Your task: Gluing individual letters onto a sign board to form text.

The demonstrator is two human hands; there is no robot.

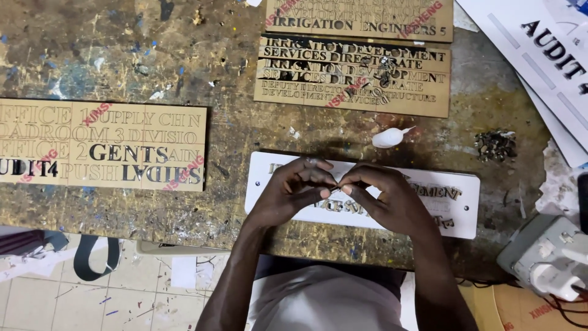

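— What do we see on the worn, paint-flecked workbench (184, 208)?
— We see a tan letter sheet (101, 145) at left, two cut-out sheets (353, 75) above, a small white tube (388, 138), dark scraps (495, 146), and a white charger (548, 260).

Both hands, the left hand (293, 187) and right hand (387, 197), meet fingertip to fingertip over a white sign (456, 211) on the paint-flecked table (184, 55), pinching something too small to make out. Beyond them lies a cut-out sheet (352, 76); left, another sheet (98, 144).
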